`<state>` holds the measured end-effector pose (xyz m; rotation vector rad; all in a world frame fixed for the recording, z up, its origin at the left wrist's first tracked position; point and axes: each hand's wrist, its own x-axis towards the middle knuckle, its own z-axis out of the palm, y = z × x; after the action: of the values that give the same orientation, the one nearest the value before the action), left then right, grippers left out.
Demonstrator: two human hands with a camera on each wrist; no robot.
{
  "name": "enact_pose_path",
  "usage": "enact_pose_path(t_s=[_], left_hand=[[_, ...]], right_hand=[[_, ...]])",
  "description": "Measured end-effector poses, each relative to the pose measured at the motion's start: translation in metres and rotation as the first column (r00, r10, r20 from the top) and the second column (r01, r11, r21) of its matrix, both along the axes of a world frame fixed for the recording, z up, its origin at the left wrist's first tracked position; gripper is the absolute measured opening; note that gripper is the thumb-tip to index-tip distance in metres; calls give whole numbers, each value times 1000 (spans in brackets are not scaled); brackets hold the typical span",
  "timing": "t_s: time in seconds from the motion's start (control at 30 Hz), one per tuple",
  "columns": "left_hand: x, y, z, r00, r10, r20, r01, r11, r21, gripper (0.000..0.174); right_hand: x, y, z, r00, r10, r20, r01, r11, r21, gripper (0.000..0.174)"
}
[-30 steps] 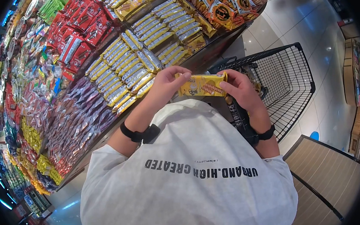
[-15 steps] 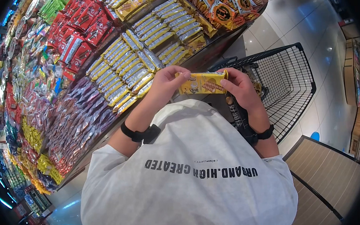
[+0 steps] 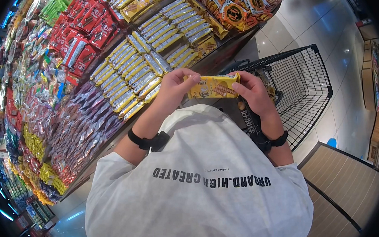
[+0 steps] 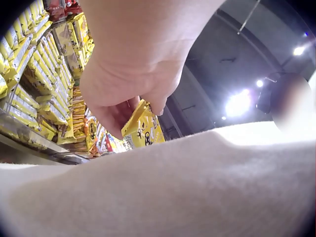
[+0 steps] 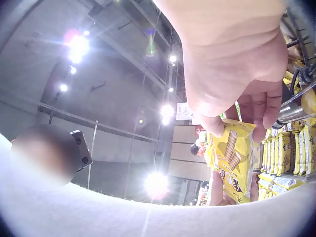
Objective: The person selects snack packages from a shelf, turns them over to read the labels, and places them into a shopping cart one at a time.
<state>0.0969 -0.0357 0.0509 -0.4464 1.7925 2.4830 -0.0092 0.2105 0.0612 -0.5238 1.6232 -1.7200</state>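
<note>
Both hands hold a yellow snack packet (image 3: 214,87) in front of the chest, its printed face with a picture of ridged, stick-like biscuits turned up. At one end my left hand (image 3: 174,87) pinches it between thumb and fingers. The other end is gripped by my right hand (image 3: 255,93), thumb on the front face. In the left wrist view, a corner of the packet (image 4: 145,129) shows below the left hand (image 4: 133,84). Seen from the right wrist, the packet (image 5: 233,163) hangs between the right hand (image 5: 242,74) and the left fingertips.
Rows of yellow packets (image 3: 128,74) fill the sloping display beside me, with red packets (image 3: 86,22) and purple packets (image 3: 83,122) nearby. A black wire shopping cart (image 3: 300,87) stands to the right. Behind it lies a tiled floor (image 3: 338,26). A wood-slatted surface (image 3: 346,186) is at lower right.
The packet and the right hand have shifted and tilted slightly since a second ago. Both hands keep their hold on it, and the left arm stays nearly still.
</note>
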Motion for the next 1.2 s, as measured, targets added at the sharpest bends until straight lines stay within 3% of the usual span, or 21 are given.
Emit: enact_pose_path(t_s=[0.27, 0.33, 0.47, 0.57, 0.63, 0.67, 0.73, 0.87, 0.97, 1.03, 1.07, 1.13, 1.2], left_hand=[[-1, -2, -9, 1000, 12, 3, -12, 999, 37, 21], [-1, -2, -11, 999, 31, 24, -34, 993, 117, 20], [0, -5, -12, 998, 25, 51, -31, 993, 111, 20], [1, -8, -12, 999, -42, 2, 42, 999, 1, 21], [-1, -10, 2, 975, -222, 23, 222, 951, -216, 26], [-2, -10, 9, 975, -221, 23, 221, 951, -216, 26], [-5, -10, 18, 918, -391, 64, 390, 864, -317, 31], [-12, -8, 8, 895, -444, 43, 415, 793, -446, 31], [-15, -5, 14, 916, -401, 1, 327, 746, -580, 31], [-15, -6, 19, 937, -318, -142, 35, 492, -870, 34], [-15, -7, 17, 937, -320, -141, 37, 491, -871, 34], [-17, -11, 13, 905, -313, -288, -171, 353, -920, 39], [-18, -13, 11, 881, -340, -328, -223, 313, -923, 39]], right_hand=[[-1, -2, -3, 999, -39, -16, 39, 999, 1, 31], [-2, -1, -5, 997, -61, 53, 62, 998, -15, 31], [-2, 0, -3, 995, -64, 80, 64, 998, -6, 32], [-3, -2, -3, 999, -43, 33, 44, 999, -11, 31], [-3, -2, -7, 999, -39, 11, 39, 999, 4, 30], [-2, -3, -5, 999, -38, 12, 38, 999, 4, 30], [2, -7, -1, 1000, -3, 15, 3, 1000, 19, 29], [4, -12, 1, 999, 19, 27, -19, 1000, 6, 30], [5, -12, 1, 1000, 1, 21, -2, 1000, 26, 33], [6, -13, -10, 999, -47, -6, 46, 999, -7, 40], [6, -12, -12, 999, -49, -5, 48, 999, -8, 40], [8, -14, -9, 998, -64, 20, 64, 998, 12, 46], [8, -15, -12, 998, -63, 12, 63, 998, 12, 50]])
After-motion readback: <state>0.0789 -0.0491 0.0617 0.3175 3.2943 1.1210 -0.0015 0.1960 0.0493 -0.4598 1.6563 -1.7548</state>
